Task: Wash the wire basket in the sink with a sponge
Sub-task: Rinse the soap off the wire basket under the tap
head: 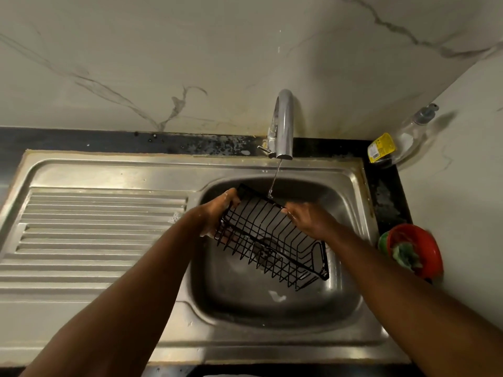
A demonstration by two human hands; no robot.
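A black wire basket [272, 238] is held tilted over the steel sink bowl [272, 308]. My left hand [217, 213] grips its far left end, fingers curled over the rim. My right hand [307, 217] grips the upper long rim near the middle. A thin stream of water falls from the chrome tap [284, 123] onto the basket's top edge between my hands. A green sponge [405, 257] lies in a red bowl [424, 254] on the counter to the right of the sink, apart from both hands.
A ribbed steel drainboard [89, 235] stretches to the left of the bowl. A clear soap bottle with a yellow label [392, 148] lies in the back right corner on the dark counter. A marbled wall rises behind and to the right.
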